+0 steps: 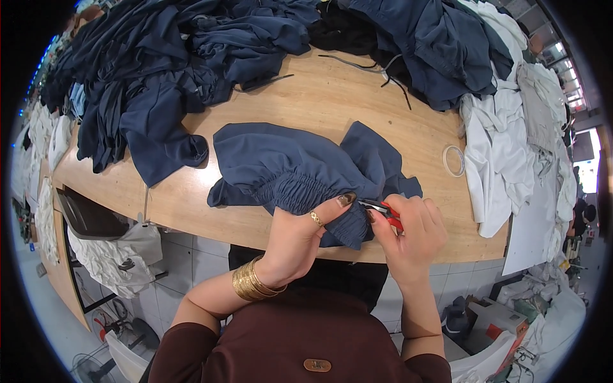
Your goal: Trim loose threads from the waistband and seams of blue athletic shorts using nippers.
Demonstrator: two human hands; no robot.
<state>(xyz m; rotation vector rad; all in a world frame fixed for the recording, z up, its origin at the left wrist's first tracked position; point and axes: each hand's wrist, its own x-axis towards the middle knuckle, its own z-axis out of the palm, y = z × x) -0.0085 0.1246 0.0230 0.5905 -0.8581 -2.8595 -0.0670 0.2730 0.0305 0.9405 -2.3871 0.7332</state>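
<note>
Navy gathered garment pinched by the left hand, red-handled snips held to it by the right hand, cardboard box below the surface, contents indistinct

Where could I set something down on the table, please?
Bare tabletop shows between the held navy garment and the far navy piles, and between that garment and the tape ring. The far side and right edge, with white cloth, are crowded.

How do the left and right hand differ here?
The left hand pinches the navy garment; the right hand holds red-handled snips. The left hand wears a ring, with gold-coloured bangles at the wrist; the right hand shows neither. Both are ungloved and at the same garment.
</note>
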